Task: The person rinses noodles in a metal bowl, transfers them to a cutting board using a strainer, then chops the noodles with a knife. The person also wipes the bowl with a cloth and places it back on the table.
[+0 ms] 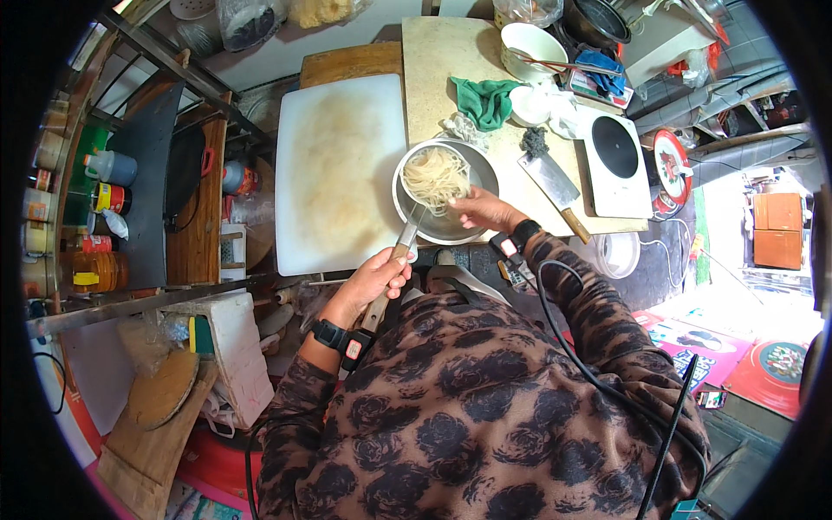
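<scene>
My left hand (379, 279) is closed around the wooden handle (375, 312) of a strainer or ladle whose head carries a mound of pale noodles (434, 177). That head sits over a round metal basin (486, 170) at the table's near edge. At the right side of the noodles is my right hand (484, 209), its fingertips touching them; whether they pinch any strands is hard to tell. Left of the basin lies a large white cutting board (338, 175). To the right, a cleaver (552, 182) with a wooden handle lies beside a dark scouring pad (535, 141).
An induction cooker (615, 159) stands at the right of the table. Behind the basin are a green cloth (484, 104), a small white bowl (530, 106) and a larger bowl (533, 49) with chopsticks across it. A shelf with bottles (114, 167) stands at the left.
</scene>
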Demonstrator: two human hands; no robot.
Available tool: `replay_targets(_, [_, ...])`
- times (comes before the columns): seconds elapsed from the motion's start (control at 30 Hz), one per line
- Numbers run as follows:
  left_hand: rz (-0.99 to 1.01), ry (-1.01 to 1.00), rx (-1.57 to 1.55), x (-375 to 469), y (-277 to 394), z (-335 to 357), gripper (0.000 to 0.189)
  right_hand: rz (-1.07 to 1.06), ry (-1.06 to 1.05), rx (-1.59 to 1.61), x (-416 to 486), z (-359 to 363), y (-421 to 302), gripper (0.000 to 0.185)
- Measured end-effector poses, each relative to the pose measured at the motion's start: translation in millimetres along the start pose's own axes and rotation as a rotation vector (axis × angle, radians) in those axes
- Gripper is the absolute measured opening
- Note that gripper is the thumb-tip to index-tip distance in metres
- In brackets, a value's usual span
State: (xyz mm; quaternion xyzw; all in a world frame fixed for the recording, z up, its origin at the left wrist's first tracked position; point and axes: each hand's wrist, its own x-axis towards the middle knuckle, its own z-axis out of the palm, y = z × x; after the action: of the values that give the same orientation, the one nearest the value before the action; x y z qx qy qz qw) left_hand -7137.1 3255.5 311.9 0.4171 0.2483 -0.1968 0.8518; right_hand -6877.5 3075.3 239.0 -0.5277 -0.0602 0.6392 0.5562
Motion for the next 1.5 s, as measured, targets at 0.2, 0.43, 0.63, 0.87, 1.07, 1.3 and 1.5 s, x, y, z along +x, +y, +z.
replay_targets(0.2, [0.001,0.014,0.051,16,1,4,0.025,-0.009,-0.003,0.197,18,35,28,0.020])
replay_targets(0.43, [-0.024,0.034,0.061,18,-1,-2,0.025,0.090,0.279,-0.326,-2,26,16,0.024])
replay_targets(0.63, [-0.020,0.022,0.087,18,-12,-12,0.021,-0.234,0.370,-1.300,-24,25,-41,0.027])
replay_targets(0.87, [-0.014,0.015,0.129,17,-23,-15,0.022,-0.433,0.282,-1.571,-41,53,-110,0.024])
replay_targets(1.07, [0.007,-0.015,0.115,16,-28,-15,0.023,-0.466,0.180,-1.539,-39,77,-146,0.023])
replay_targets(1.3, [0.015,0.001,0.090,8,-23,-9,0.022,-0.447,0.133,-1.522,-9,84,-142,0.023])
replay_targets(1.5, [0.021,-0.026,0.052,5,-18,-7,0.021,-0.370,0.031,-1.784,21,81,-101,0.022])
